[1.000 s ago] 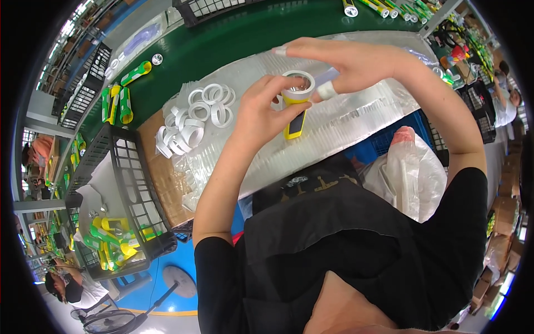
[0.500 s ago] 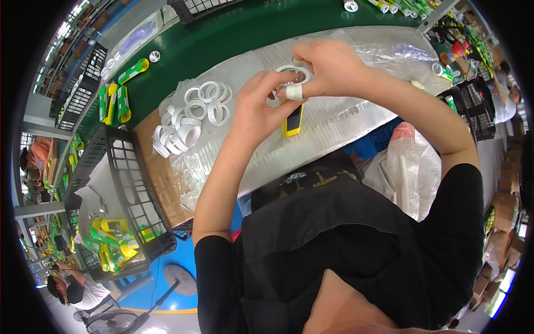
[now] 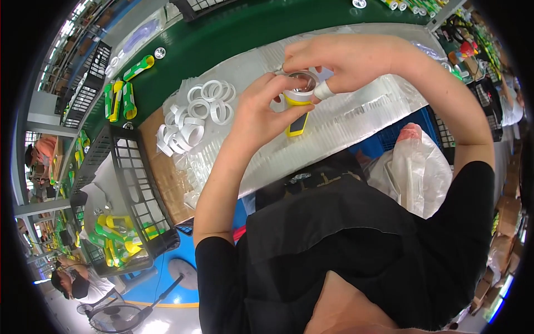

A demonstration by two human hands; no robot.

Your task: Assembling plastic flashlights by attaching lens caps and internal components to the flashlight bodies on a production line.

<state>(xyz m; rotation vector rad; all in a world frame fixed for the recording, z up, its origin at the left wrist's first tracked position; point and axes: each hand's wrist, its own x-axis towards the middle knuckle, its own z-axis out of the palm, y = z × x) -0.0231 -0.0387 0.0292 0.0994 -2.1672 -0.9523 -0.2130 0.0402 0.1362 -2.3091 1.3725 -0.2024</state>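
A yellow flashlight [image 3: 297, 126] with a dark panel stands over the plastic-covered table, its head toward me. Around its shiny round lens [image 3: 303, 82] sits a white ring [image 3: 301, 96]. My left hand [image 3: 261, 107] is closed on the head from the left, thumb below and fingers at the lens. From the right, my right hand [image 3: 340, 64] curls round the far rim; its thumb, wrapped in white tape [image 3: 322, 91], presses on the near right side. Left of my left hand lies a loose pile of white rings [image 3: 192, 118].
A black crate [image 3: 146, 189] with green and yellow flashlight bodies [image 3: 119, 236] stands at the left. More flashlight bodies [image 3: 119, 102] rest on the green belt [image 3: 222, 47]. At the right are a white plastic bag [image 3: 417, 172] and a blue crate [image 3: 400, 133].
My right hand's taped thumb has moved right and turned from across the flashlight's head to its side. The yellow head and shiny lens now show within the white ring.
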